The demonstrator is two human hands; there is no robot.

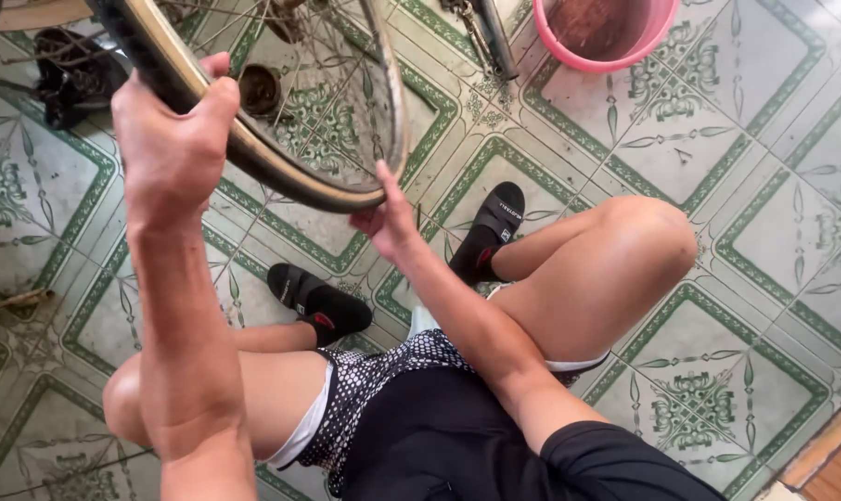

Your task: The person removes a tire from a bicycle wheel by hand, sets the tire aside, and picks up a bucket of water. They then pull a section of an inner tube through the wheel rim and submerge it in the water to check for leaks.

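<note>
A: Head view, biggest first: green-patterned tiled floor (773,121), person squatting on it in 2 black sandals, left one (316,301), right one (490,227).

B: And the main thing?

A: Bicycle wheel (281,111), held up over the floor at top left, tyre (253,153) on the rim, spokes visible. Its lower edge sits between the 2 hands.

B: Hands?

A: Left hand (174,148) wrapped around the tyre at the wheel's left side, thumb over the top, firm grip. Right hand (388,218) at the wheel's bottom right, index finger pointing up against the rim; rest of the fingers curled under, can't tell whether they clamp anything.

B: Smaller stuff?

A: Pink bucket (615,32) at the top edge, well apart from the wheel. Small dark round tin (259,89) on the floor, seen through the spokes.
</note>
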